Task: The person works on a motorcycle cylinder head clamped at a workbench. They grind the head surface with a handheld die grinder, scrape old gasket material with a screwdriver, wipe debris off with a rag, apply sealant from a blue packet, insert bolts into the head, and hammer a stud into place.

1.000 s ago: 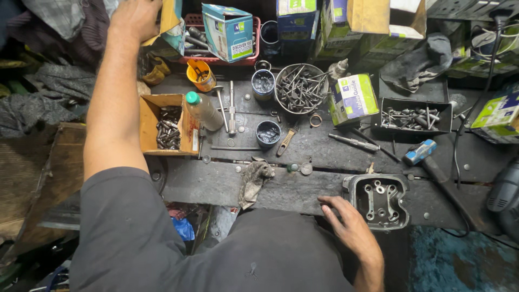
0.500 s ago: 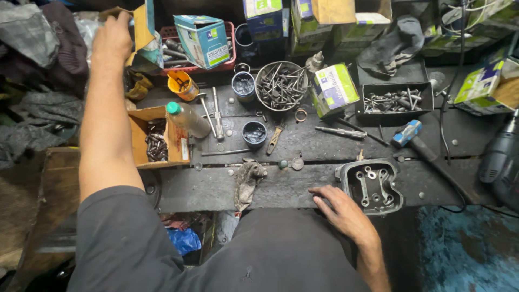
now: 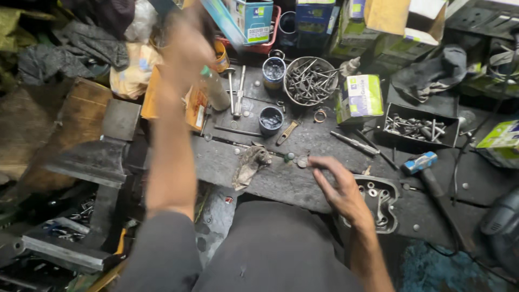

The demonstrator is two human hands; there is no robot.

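I'm swinging my left hand up over the orange box and green-capped bottle; it's too blurred to tell if it's holding anything. Best to slow it so nothing gets knocked. In the middle, a grimy rag is lying on the bench. My right hand is hovering, fingers spread and empty, just beside the cylinder head, so I'm planning to grip its edge firmly.

Your bare right hand hovers over a dull, grimy cast-metal cylinder head on a rough, oil-blackened wooden bench, near a greasy crumpled cloth rag, a steel bowl of matt metal valves and glossy printed cardboard boxes.
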